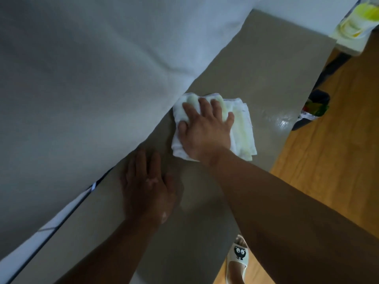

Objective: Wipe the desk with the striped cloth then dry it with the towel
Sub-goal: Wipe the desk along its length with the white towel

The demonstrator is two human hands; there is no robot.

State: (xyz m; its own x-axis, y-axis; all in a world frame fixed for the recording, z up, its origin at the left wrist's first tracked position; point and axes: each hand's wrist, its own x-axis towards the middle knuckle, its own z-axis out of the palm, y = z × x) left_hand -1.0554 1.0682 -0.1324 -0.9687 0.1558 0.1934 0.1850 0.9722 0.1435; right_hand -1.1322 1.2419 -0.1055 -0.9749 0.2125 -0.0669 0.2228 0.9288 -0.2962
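The striped cloth (242, 130), white with pale yellow-green bands, lies folded into a thick pad on the desk (266, 64). It sits about midway along the desktop, its upper left corner close against the back edge where the desk meets the wall (82, 78), and its right side well short of the front edge.

The right hand (205, 128) presses down flat on the cloth's left half. Its fingers are straight and spread apart, with the tips reaching the cloth's far end and the thumb splayed out to the right over the stripes. Nothing is pinched or gathered in that hand.

The left hand (147, 187) rests palm down on the bare desktop, nearer the person than the cloth and just beside the back edge. Its fingers are straight and lie close together, pointing along the wall, apart from the cloth.

A wet sheen (284, 119) glistens on the desktop near the front edge, to the right of the cloth.

Past the front edge lies a wooden floor (328, 181). On it stands a dark container (316, 105) with coloured contents, too blurred to identify. A foot in a white slipper (239, 255) with a cartoon face shows below the right forearm. A yellow and white object (356, 19) sits beyond the desk's far end, too blurred to name.
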